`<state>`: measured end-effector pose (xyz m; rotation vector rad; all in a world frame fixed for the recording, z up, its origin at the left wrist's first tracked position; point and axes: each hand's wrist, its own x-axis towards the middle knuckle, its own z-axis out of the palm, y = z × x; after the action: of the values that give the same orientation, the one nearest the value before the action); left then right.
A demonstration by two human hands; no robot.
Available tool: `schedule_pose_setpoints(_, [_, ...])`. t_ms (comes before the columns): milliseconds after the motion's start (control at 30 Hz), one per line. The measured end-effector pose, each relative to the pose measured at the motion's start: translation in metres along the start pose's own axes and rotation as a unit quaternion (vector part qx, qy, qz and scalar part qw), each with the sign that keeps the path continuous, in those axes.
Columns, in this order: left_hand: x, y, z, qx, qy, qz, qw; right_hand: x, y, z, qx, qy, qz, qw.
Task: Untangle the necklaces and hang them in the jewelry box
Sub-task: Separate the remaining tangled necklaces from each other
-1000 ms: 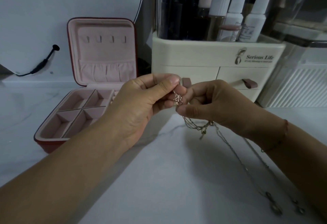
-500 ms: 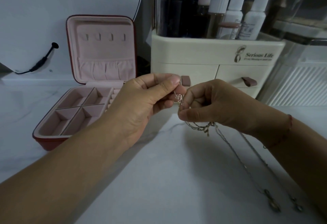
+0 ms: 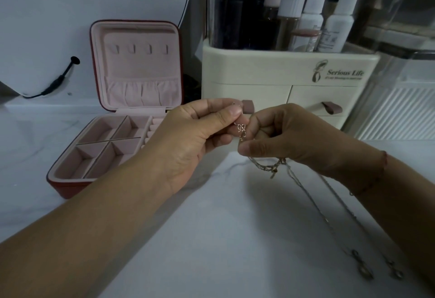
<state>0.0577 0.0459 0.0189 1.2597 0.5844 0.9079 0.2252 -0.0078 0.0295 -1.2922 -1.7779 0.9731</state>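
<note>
An open red jewelry box with pink lining [image 3: 70, 188] stands at the left of the white marble table [image 3: 211, 238], its four lid hooks [image 3: 141, 49] bare. Beside it, the left hand [image 3: 200, 137] and right hand [image 3: 282, 137] pinch the thin gold-toned tangled necklaces [image 3: 241, 130] together at the knot, loose ends trailing onto the table. Light, limp and easily kinked, they are probably best held close to the knot.

Left forearm [image 3: 94, 222] hides a corner of the jewelry box [image 3: 64, 188]; the necklaces [image 3: 264, 167] blur toward their pendants [image 3: 369, 271].
</note>
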Motion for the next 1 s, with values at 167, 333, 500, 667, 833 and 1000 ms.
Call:
schedule_pose_setpoints(167, [0.001, 0.0005, -0.0002, -0.015, 0.003, -0.001, 1.0, -0.0005, -0.0004, -0.001, -0.009, -0.014, 0.017, 1.0])
schedule_pose_setpoints(333, [0.0014, -0.0008, 0.0002, -0.017, 0.0, -0.001, 1.0, 0.0004, 0.0003, -0.0005, -0.012, -0.016, 0.016, 1.0])
schedule_pose_setpoints(500, [0.003, -0.0002, -0.0017, -0.024, 0.005, -0.001, 1.0, 0.0004, 0.0014, -0.0043, 0.071, 0.038, 0.004, 0.997])
schedule_pose_setpoints(667, [0.0051, -0.0017, -0.003, -0.03, 0.001, -0.011, 0.999, 0.0029, 0.0055, -0.0069, 0.119, 0.086, -0.009, 0.989])
schedule_pose_setpoints(833, [0.0048, -0.0017, -0.0028, -0.03, -0.004, -0.011, 0.999, 0.0035, 0.0064, -0.0066, 0.121, 0.099, -0.006, 0.988])
schedule_pose_setpoints(1000, [0.0037, -0.0006, -0.0025, -0.027, -0.003, -0.008, 1.0, 0.0033, 0.0061, -0.0061, 0.12, 0.094, -0.006, 0.988])
